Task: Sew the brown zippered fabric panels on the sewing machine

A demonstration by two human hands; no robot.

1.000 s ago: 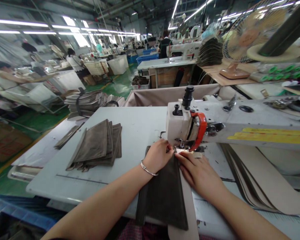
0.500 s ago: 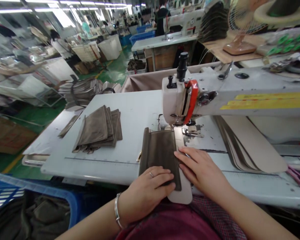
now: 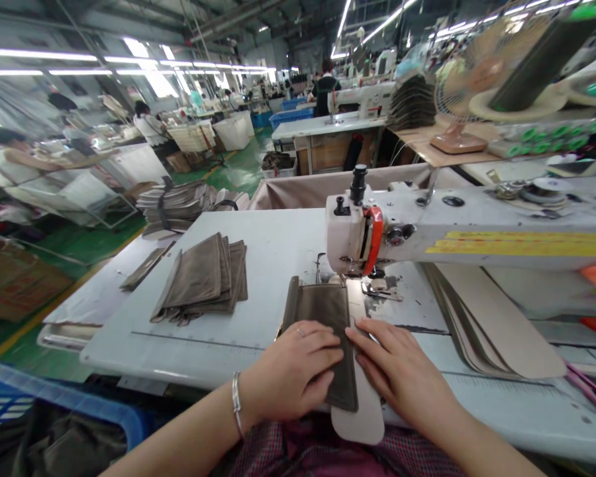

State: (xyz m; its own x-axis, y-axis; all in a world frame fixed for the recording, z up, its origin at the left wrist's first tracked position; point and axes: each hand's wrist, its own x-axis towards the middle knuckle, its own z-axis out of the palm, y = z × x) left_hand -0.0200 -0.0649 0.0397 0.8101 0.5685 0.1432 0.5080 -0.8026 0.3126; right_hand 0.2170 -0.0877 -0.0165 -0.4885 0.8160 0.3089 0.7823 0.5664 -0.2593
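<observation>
A dark brown fabric panel (image 3: 322, 303) lies on a longer pale strip with a rounded end (image 3: 360, 424). Both reach up to the presser foot of a sewing machine (image 3: 350, 245). My left hand (image 3: 302, 364) rests on the panel, fingers laid across it and slightly bent. My right hand (image 3: 397, 364) lies over the panel's right edge and the pale strip, its fingers extended. A small shiny bit shows between the right fingers, too small to name. Part of a brass-coloured zipper pull (image 3: 279, 329) sticks out left of the panel.
Folded brown fabric pieces (image 3: 201, 278) lie on the left of the sewing table (image 3: 273, 245). Pale and brown rounded strips (image 3: 506, 324) sit under the machine arm. A blue basket (image 3: 69, 397) of dark fabric stands at lower left. Purple-handled scissors (image 3: 589, 387) lie far right.
The view has tilted upward, so the table sits lower in the picture. My left hand has slid farther up the panel, away from its near corner. My right hand keeps its place at the edge.
</observation>
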